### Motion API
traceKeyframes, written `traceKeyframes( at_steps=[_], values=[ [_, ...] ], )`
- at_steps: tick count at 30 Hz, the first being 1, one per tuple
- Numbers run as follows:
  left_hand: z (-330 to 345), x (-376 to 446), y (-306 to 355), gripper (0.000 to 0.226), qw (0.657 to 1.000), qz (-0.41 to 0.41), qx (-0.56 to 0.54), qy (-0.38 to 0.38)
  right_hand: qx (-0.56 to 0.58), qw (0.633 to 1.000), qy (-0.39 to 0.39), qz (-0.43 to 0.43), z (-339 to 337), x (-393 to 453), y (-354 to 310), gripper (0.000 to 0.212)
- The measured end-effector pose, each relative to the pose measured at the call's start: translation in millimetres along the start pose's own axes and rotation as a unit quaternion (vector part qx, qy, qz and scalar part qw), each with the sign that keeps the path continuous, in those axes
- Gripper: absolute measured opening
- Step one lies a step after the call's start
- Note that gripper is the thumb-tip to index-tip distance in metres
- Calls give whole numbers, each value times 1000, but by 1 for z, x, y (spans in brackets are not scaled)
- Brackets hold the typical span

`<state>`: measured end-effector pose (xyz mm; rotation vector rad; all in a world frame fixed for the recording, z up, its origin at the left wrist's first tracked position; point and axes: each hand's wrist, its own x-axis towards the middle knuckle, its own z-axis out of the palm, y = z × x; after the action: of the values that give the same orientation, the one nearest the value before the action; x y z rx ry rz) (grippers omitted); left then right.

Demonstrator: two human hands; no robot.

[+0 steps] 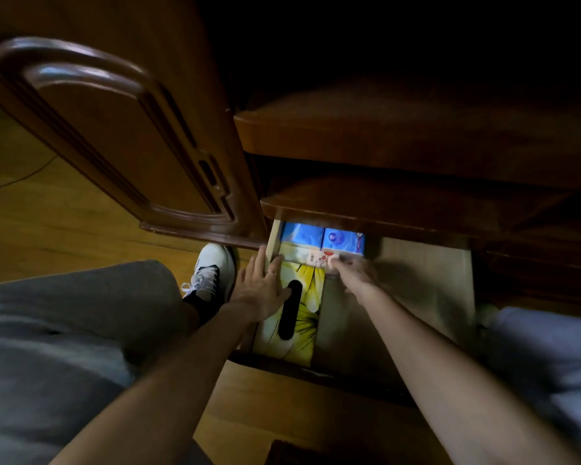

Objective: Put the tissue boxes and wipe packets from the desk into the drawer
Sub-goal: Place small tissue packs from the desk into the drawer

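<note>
Now left hand (265,286) rests on tissue box (291,317).

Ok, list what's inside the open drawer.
In the drawer: a yellow tissue box along its left side, two blue packets at the back, and a small pale packet under both hands. Further back is hidden by the desk.

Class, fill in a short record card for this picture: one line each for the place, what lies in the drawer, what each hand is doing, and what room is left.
place: open wooden drawer under a desk
front left: yellow tissue box, lying flat, dark slot up
back: two blue packets, side by side
between them: small white packet
left hand: flat on the yellow tissue box
right hand: at the small white packet, blurred, grip unclear
room left: right part of the drawer is bare
</note>
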<state>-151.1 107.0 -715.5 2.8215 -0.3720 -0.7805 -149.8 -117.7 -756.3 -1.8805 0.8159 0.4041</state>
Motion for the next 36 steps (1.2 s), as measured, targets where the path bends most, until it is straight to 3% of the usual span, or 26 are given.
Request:
traceKeyframes(
  at_steps=[3, 5, 8, 10, 13, 16, 18, 20, 22, 24, 28, 33, 36],
  values=[
    [-43, -8, 17, 90, 1000, -7, -13, -5, -42, 998, -9, -42, -38, -29, -27, 14],
    [-82, -15, 37, 85, 998, 5, -46, 44, -77, 993, -17, -87, -71, -54, -57, 22],
    [-151, -40, 72, 62, 982, 86, -46, 165, -69, 980, -18, -186, -128, -110, -110, 24],
    [-200, -70, 93, 40, 946, 161, -31, 280, -60, 959, -5, -277, -168, -157, -147, 20],
    [-271, -116, 127, 20, 860, 253, -15, 443, -28, 908, 43, -415, -227, -229, -198, 10],
    [-336, -142, 160, 16, 798, 295, -10, 525, -47, 855, 147, -495, -278, -269, -242, 14],
    [-370, -141, 180, 17, 780, 304, 6, 547, -106, 831, 238, -492, -306, -269, -269, 12],
    [-396, -123, 199, 23, 788, 295, 16, 541, -147, 840, 262, -451, -325, -253, -290, 19],
    [-419, -94, 217, 31, 812, 274, 13, 515, -199, 861, 250, -396, -336, -228, -307, 45],
    [-434, -57, 235, 40, 840, 259, 16, 477, -280, 852, 257, -359, -338, -200, -323, 62],
    [-444, 19, 262, 52, 881, 239, 8, 410, -377, 831, 287, -290, -332, -145, -356, 76],
    [-456, 73, 277, 57, 927, 199, 50, 314, -360, 855, 250, -276, -334, -108, -372, 76],
    [-458, 67, 278, 51, 916, 186, 42, 354, -334, 841, 285, -315, -334, -113, -373, 53]
  ],
)
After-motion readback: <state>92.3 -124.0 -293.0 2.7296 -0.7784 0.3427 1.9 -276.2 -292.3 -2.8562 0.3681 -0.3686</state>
